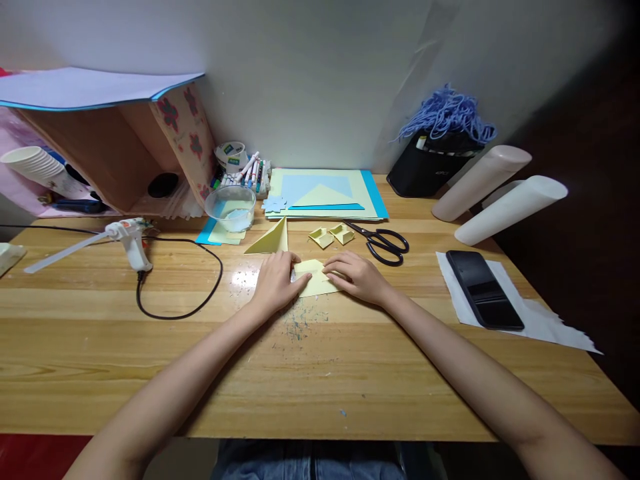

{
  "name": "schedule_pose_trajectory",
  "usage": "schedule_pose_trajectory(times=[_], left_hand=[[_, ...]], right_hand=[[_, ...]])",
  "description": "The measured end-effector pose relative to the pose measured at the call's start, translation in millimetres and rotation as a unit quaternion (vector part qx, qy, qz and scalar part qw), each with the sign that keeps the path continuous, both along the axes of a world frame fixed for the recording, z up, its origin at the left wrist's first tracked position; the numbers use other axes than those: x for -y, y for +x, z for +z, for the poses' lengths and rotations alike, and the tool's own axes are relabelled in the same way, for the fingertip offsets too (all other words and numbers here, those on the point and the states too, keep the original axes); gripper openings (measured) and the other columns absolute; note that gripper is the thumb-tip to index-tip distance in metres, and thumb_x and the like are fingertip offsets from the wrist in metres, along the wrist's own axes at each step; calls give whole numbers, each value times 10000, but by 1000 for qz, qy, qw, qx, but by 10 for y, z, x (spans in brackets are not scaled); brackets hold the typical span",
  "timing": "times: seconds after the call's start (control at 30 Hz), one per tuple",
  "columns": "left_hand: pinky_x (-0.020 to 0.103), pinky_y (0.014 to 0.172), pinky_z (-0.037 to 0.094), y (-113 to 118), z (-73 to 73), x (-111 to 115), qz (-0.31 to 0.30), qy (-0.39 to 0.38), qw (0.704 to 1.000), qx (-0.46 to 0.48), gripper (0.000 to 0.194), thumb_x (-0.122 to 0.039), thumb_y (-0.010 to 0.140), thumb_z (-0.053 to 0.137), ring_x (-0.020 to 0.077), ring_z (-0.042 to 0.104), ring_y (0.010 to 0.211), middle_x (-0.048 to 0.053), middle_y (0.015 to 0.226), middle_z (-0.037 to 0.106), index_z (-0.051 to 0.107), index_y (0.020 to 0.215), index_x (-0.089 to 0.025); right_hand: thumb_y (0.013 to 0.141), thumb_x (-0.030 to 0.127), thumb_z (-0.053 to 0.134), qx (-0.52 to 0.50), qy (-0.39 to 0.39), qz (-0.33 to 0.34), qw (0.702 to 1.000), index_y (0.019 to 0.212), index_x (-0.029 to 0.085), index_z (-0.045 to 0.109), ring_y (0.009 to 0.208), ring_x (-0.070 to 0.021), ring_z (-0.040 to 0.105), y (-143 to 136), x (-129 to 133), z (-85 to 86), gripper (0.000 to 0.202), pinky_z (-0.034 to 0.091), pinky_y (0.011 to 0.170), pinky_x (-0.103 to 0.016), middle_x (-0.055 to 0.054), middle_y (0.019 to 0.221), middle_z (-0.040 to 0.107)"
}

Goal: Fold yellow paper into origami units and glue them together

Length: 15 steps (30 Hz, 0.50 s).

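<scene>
A small piece of pale yellow paper point(316, 283) with a folded top lies on the wooden table between my hands. My left hand point(277, 283) holds its left side, thumb resting on the paper and fingers curled at its upper left edge. At the right side, my right hand point(357, 277) grips the paper's edge between thumb and fingers. Just beyond my left hand stands a folded yellow paper triangle point(273, 240). Two small folded yellow paper pieces point(331, 235) sit behind the sheet, beside black-handled scissors point(383, 243).
A hot glue gun point(131, 243) with its looping cord lies left. Behind are a clear plastic bowl point(231, 208), markers point(250, 172) and stacked coloured paper point(375, 193). A phone point(483, 290) on white tissue and two bottles point(510, 210) occupy the right. Paper scraps point(300, 327) dot the table.
</scene>
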<state>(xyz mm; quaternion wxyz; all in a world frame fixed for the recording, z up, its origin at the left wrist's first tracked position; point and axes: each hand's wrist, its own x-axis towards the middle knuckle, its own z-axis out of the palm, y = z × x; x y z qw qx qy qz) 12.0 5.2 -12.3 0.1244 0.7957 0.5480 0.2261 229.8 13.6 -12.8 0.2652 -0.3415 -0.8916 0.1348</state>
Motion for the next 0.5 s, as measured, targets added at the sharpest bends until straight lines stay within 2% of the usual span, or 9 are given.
schedule_pose_trajectory(times=[0.23, 0.33, 0.4, 0.5], left_hand=[[287, 615, 340, 28, -14, -67, 33, 13, 999, -13, 130, -324, 821, 476, 173, 501, 724, 22, 771, 548, 488, 822, -195], [282, 604, 342, 33, -19, -68, 68, 21, 997, -14, 149, -283, 871, 378, 167, 504, 727, 38, 820, 537, 488, 828, -192], [283, 618, 356, 34, -19, -48, 79, 27, 996, -12, 176, -320, 872, 376, 173, 507, 767, 51, 868, 522, 496, 858, -192], [292, 659, 378, 32, -18, -20, 74, 33, 997, -16, 249, -425, 799, 495, 195, 498, 829, 59, 895, 500, 507, 886, -192]], right_hand=[[844, 210, 462, 12, 3, 4, 1000, 940, 194, 615, 869, -197, 543, -17, 21, -16, 181, 434, 765, -359, -61, 945, 640], [847, 200, 454, 13, 1, 7, 1000, 948, 193, 616, 873, -199, 542, -27, 24, -24, 191, 435, 769, -363, -61, 948, 641], [849, 194, 446, 12, 0, 7, 1000, 953, 192, 617, 877, -200, 540, -33, 26, -23, 200, 436, 768, -364, -63, 949, 641], [849, 187, 441, 9, -1, 4, 1000, 962, 191, 617, 878, -200, 541, -38, 30, -13, 208, 441, 761, -362, -66, 946, 640]])
